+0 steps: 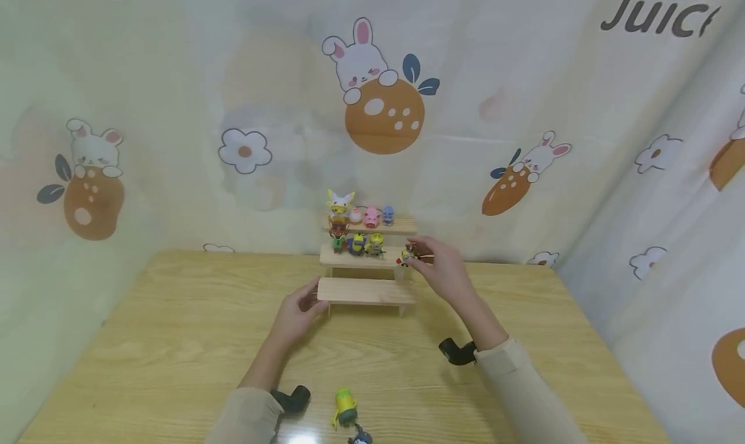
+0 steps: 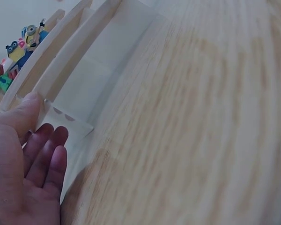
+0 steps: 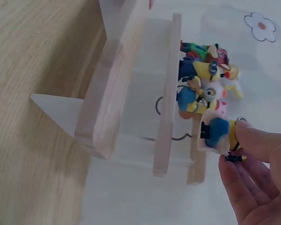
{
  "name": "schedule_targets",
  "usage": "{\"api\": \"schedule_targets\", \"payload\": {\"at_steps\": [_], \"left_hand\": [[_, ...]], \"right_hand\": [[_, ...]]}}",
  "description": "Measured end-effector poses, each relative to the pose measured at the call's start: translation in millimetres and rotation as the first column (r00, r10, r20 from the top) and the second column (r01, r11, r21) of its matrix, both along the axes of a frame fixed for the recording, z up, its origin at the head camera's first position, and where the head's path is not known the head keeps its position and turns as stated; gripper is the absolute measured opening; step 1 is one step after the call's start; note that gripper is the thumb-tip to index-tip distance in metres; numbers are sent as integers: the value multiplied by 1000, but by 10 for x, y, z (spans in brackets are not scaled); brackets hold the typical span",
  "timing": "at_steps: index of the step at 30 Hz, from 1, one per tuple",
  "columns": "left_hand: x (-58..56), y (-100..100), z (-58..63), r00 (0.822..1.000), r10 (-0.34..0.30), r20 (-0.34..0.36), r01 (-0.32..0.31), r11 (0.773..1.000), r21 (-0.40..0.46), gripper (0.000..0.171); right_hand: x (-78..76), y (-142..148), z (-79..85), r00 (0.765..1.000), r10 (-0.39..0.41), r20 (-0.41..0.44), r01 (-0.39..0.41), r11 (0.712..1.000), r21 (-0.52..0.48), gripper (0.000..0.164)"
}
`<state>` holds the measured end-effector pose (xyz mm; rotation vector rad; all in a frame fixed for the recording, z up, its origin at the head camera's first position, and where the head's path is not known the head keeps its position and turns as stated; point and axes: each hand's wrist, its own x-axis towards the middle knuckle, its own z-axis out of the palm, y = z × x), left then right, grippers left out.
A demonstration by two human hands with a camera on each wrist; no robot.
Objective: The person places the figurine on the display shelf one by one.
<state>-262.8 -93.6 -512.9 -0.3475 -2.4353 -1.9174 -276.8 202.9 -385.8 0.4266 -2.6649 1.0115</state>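
A three-step wooden display stand (image 1: 367, 290) stands against the back of the table. My left hand (image 1: 298, 309) grips the left end of its lowest step; in the left wrist view the thumb lies on the step's edge, with the fingers (image 2: 54, 159) curled below. Between thumb and fingertips, my right hand (image 1: 445, 269) pinches a small minion figurine (image 3: 220, 133) in blue overalls. It is held at the right end of the middle step (image 1: 343, 258). On that step stand two minion figurines (image 1: 367, 244) and a red-and-green figurine (image 1: 337, 240).
The top step (image 1: 407, 225) carries several figurines, among them a pink pig (image 1: 371, 217) and a blue one (image 1: 388, 216). A yellow-green figurine (image 1: 345, 406) and a dark one (image 1: 361, 436) lie near the front. Behind hangs a printed curtain (image 1: 279, 75).
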Motion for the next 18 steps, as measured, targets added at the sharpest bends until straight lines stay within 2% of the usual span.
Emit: {"api": "schedule_targets", "payload": {"at_steps": [4, 6, 13, 18], "left_hand": [[78, 21, 130, 1000, -20, -1, 20, 1000, 4, 64], [102, 27, 151, 1000, -27, -3, 27, 1000, 2, 64], [-3, 16, -67, 1000, 13, 3, -13, 1000, 14, 65], [-20, 8, -96, 1000, 25, -13, -25, 1000, 17, 66]], "right_hand": [[-158, -45, 17, 1000, -13, 16, 13, 999, 33, 41], [-214, -56, 25, 1000, -23, 21, 22, 999, 50, 41], [-316, -89, 67, 999, -29, 31, 26, 996, 84, 43], [-368, -112, 58, 998, -33, 60, 26, 994, 107, 43]]}}
